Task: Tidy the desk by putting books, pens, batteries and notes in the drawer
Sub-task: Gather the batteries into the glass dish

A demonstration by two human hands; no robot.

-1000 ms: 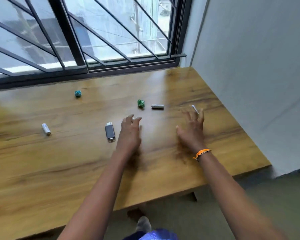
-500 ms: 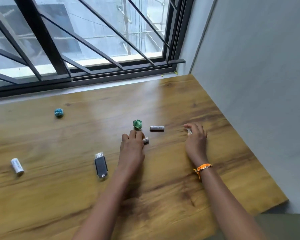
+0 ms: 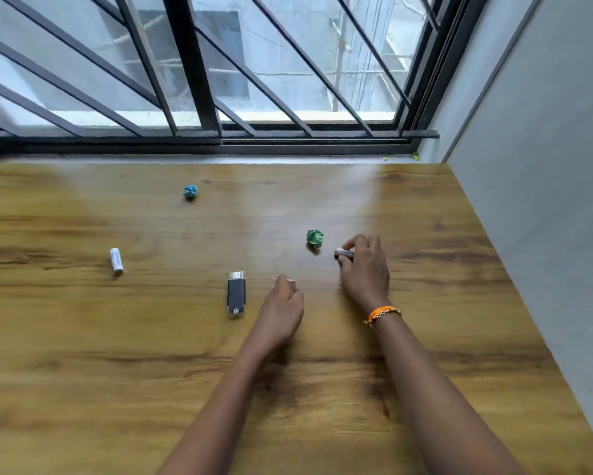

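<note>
On the wooden desk [image 3: 116, 371], my left hand [image 3: 283, 306] is curled round a small battery whose end [image 3: 291, 279] peeks out at the top of the fist. My right hand [image 3: 365, 269], with an orange wristband, pinches a silver battery [image 3: 344, 252] just right of a crumpled green note [image 3: 315, 238]. A crumpled blue note [image 3: 190, 192] lies farther back on the left. A white battery [image 3: 116, 261] lies alone at the left. No drawer is in view.
A black USB stick [image 3: 236, 297] lies just left of my left hand. A barred window [image 3: 199, 80] runs along the desk's back edge, and a grey wall [image 3: 535, 200] borders its right side.
My left hand closed on the battery near the green note and drew back. My right hand moved left from the far-right battery's spot and picked up the silver battery. The view tilted down.
</note>
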